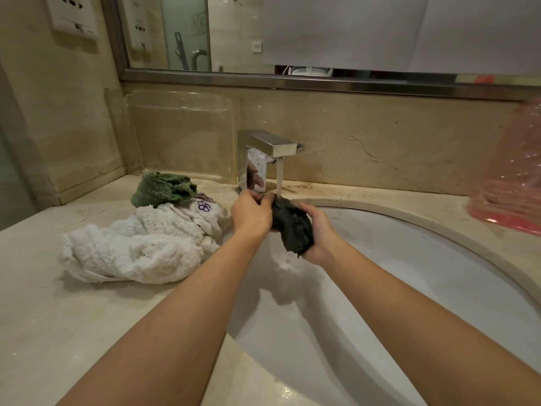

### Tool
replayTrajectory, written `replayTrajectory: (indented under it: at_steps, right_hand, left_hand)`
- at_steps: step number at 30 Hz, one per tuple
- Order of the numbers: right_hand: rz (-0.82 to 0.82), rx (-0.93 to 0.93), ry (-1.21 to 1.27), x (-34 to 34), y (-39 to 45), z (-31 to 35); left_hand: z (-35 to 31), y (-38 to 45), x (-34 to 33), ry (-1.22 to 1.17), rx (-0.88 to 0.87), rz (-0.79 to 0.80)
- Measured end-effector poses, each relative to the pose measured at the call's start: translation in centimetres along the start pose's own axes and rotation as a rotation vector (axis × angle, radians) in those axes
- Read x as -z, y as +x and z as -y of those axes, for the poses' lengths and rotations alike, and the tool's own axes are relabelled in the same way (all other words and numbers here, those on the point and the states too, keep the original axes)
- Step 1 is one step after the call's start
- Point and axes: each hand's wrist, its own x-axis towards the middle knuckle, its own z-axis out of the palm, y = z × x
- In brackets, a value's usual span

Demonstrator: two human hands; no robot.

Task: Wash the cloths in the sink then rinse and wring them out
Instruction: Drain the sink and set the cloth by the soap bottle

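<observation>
A wet dark cloth is bunched up between both hands over the white sink. My left hand grips its upper end, just under the stream from the running steel tap. My right hand cups and holds the lower part from the right side. On the counter to the left lie a crumpled white towel, a white cloth with purple embroidery and a green cloth at the back.
A beige stone counter surrounds the sink. A clear plastic holder stands against the back wall. A pink plastic bag sits at the right edge. A mirror hangs above, with a wall socket on the left.
</observation>
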Motion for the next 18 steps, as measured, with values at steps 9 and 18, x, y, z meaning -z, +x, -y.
replayTrajectory:
  at_steps: [9, 18]
  right_hand:
    - [0.076, -0.066, 0.156, -0.5, -0.3, -0.7]
    - [-0.272, 0.296, -0.366, -1.4, 0.9, -1.9]
  left_hand:
    - [-0.2, 0.0, 0.2, 0.0, 0.082, 0.013]
    - [0.4, -1.4, -1.2, 0.352, 0.008, 0.236]
